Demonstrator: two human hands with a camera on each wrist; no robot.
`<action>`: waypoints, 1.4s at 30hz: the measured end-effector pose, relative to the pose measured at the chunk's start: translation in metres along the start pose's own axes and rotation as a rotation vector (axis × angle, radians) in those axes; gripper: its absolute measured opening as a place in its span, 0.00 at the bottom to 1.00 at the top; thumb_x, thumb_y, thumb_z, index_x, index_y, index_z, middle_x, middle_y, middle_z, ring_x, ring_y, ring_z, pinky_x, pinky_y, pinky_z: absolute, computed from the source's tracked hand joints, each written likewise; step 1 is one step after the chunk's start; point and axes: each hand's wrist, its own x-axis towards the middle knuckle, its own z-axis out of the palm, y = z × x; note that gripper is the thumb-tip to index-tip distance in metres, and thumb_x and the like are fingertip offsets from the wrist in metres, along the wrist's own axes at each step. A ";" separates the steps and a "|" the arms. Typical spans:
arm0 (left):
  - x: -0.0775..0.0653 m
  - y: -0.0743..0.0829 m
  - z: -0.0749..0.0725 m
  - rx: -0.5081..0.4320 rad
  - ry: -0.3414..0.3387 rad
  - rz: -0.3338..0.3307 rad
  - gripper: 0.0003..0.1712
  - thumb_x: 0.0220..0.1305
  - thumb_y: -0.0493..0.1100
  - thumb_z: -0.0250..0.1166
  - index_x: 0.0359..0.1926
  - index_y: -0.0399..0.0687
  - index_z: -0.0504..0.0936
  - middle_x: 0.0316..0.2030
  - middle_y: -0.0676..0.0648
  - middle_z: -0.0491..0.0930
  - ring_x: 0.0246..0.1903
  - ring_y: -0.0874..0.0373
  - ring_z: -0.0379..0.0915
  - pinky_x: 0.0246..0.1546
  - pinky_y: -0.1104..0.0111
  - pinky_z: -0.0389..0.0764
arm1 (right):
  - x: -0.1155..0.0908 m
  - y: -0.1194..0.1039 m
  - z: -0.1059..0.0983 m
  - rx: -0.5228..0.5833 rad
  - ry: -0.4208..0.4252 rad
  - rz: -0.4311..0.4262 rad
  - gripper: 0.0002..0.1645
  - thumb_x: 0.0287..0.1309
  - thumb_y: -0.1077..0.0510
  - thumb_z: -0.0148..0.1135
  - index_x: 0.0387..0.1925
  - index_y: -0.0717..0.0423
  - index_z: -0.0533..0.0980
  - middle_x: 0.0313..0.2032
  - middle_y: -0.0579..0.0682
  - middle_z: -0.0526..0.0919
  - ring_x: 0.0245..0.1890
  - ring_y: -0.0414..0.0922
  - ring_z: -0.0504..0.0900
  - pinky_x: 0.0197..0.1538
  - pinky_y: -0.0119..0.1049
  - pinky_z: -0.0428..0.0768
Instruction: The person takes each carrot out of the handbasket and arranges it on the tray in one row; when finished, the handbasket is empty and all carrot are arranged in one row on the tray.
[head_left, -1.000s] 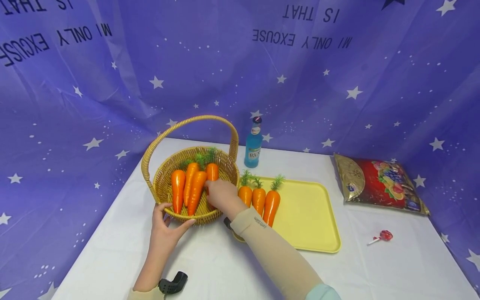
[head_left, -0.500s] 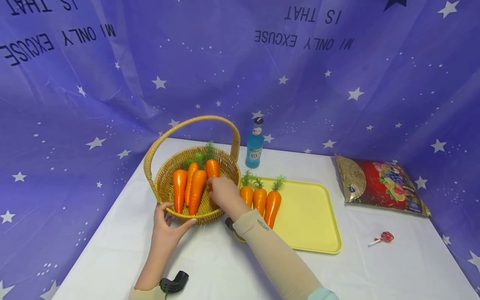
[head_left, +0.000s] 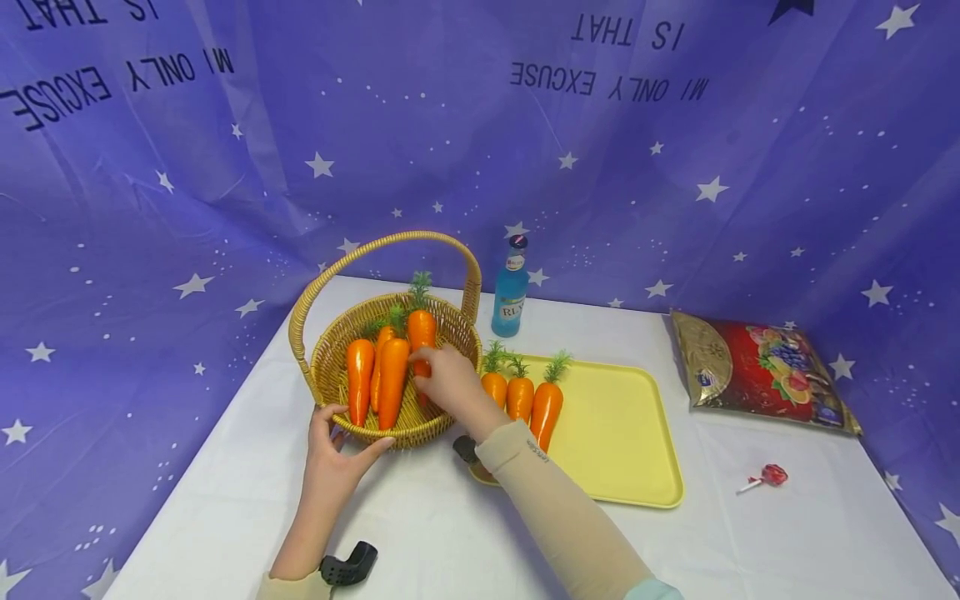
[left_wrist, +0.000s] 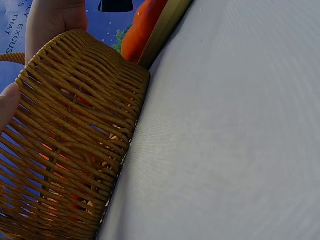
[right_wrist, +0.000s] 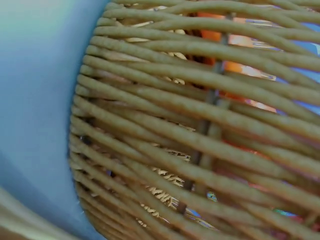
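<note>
A wicker basket (head_left: pixel 411 435) with a tall arched handle stands at the left of the table, several orange carrots in it. My left hand (head_left: pixel 333 467) holds its near rim, thumb and fingers spread along it; the left wrist view shows the thumb (left_wrist: pixel 9 106) against the weave. Inside the basket, my right hand (head_left: pixel 453 383) grips the rightmost carrot (head_left: pixel 422 327), fingers across its middle, green top toward the far rim. Three more carrots (head_left: pixel 392 383) lie left of it. The basket's woven side (right_wrist: pixel 200 130) fills most of the right wrist view.
To the basket's right lies a yellow tray (head_left: pixel 611 433) with 3 carrots (head_left: pixel 547 412) at its left side, partly behind the right forearm. A blue bottle (head_left: pixel 510 296) stands behind. A red-gold bag (head_left: pixel 765 371) and a lollipop (head_left: pixel 768 477) lie farther right.
The rightmost carrot in the basket has shifted up toward the far rim, its green top now standing higher. My right hand has drawn slightly to the right; the left stays at the rim.
</note>
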 end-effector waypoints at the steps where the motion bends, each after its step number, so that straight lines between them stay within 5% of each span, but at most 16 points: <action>1: 0.000 0.000 0.000 0.002 -0.001 -0.001 0.47 0.48 0.46 0.78 0.59 0.40 0.57 0.65 0.38 0.52 0.65 0.43 0.52 0.66 0.49 0.61 | -0.001 0.000 -0.001 0.020 0.003 -0.007 0.19 0.58 0.53 0.67 0.53 0.44 0.80 0.44 0.51 0.79 0.41 0.45 0.77 0.41 0.38 0.79; 9: 0.000 0.000 -0.001 0.008 0.001 0.011 0.47 0.47 0.45 0.79 0.60 0.40 0.58 0.66 0.38 0.52 0.65 0.43 0.53 0.65 0.49 0.62 | -0.007 0.003 -0.010 0.160 0.024 -0.057 0.21 0.59 0.53 0.67 0.54 0.43 0.80 0.47 0.48 0.79 0.46 0.45 0.76 0.48 0.39 0.78; 20: 0.001 -0.006 -0.001 0.017 -0.011 -0.025 0.48 0.47 0.45 0.79 0.61 0.39 0.57 0.68 0.38 0.49 0.66 0.42 0.51 0.66 0.50 0.61 | -0.027 0.001 -0.025 0.277 0.043 -0.106 0.21 0.59 0.53 0.67 0.55 0.44 0.79 0.42 0.47 0.75 0.29 0.40 0.74 0.31 0.29 0.77; 42: 0.000 0.001 -0.001 0.016 -0.011 -0.008 0.47 0.47 0.48 0.78 0.60 0.40 0.57 0.67 0.38 0.50 0.66 0.42 0.51 0.66 0.50 0.60 | -0.109 0.025 -0.064 0.357 0.142 -0.093 0.20 0.57 0.56 0.69 0.53 0.40 0.80 0.43 0.42 0.74 0.39 0.40 0.78 0.42 0.30 0.81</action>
